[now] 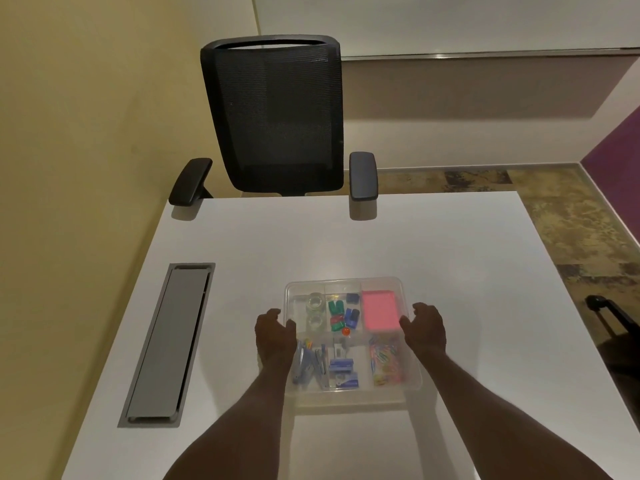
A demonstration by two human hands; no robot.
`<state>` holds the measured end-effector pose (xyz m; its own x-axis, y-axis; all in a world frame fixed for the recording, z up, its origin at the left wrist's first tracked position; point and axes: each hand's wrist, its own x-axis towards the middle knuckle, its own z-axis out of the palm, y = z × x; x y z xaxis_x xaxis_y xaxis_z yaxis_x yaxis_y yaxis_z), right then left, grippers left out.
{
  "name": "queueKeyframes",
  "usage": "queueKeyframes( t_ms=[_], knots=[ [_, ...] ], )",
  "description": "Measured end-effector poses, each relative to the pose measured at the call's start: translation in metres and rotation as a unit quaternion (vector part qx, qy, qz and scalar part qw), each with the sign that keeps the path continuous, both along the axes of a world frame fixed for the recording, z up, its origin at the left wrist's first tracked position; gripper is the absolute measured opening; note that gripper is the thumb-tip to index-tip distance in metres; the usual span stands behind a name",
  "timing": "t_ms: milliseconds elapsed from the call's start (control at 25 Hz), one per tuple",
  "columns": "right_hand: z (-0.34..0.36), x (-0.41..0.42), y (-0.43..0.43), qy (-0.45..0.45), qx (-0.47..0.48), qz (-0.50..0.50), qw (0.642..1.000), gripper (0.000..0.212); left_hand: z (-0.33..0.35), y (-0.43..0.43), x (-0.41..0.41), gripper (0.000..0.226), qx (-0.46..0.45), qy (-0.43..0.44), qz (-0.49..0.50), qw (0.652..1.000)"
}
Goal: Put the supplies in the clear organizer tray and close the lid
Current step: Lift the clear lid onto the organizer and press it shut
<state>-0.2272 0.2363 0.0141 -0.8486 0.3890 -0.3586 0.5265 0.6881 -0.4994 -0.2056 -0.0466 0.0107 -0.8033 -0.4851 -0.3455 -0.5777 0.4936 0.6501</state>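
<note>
**Me:** Head camera looks straight down at the clear organizer tray (pixel 412 344), which sits on the white desk (pixel 242 258) just in front of me. My left hand (pixel 275 336) is at its left wall and my right hand (pixel 426 329) at its right wall, one on each side.

**Partner:** Are you gripping it?

**Me:** Both hands are loosely curled, fingers bent inward against the sides. Whether they clamp the plastic or only rest on it, I cannot tell. Nothing else is in either hand.

**Partner:** And the supplies?

**Me:** All in compartments, as far as I can see: tape rolls (pixel 315 311) far left, coloured clips (pixel 341 315) in the middle, pink sticky notes (pixel 379 311) far right, then a stapler (pixel 304 363), staple boxes (pixel 341 370) and paper clips (pixel 384 362) in the near row. None lies loose on the desk.

**Partner:** So the lid is next?

**Me:** I judge so — though the plastic is so clear I cannot say whether a lid already lies over the top.

**Partner:** How do you close it well?

**Me:** Line the lid's corners up with the rim first, then press evenly on both sides — one-sided pressure would probably tip the tray or jostle the clips over the dividers. I'd keep my thumbs on the edge and push down until the rim seats all round.
</note>
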Motion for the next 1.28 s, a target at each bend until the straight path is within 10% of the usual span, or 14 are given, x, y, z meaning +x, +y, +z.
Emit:
queueKeyframes(
  t_ms=[360,1280],
  knots=[
    [-0.001,-0.034,-0.02,0.029,0.116,0.249,0.961,0.063,0.0,0.021,-0.054,0.068,-0.072,-0.078,-0.25,0.963],
    [-0.004,-0.051,-0.013,-0.004,0.162,0.289,0.943,0.06,-0.02,0.025,-0.048,0.085,-0.141,-0.109,-0.287,0.941]
  ],
)
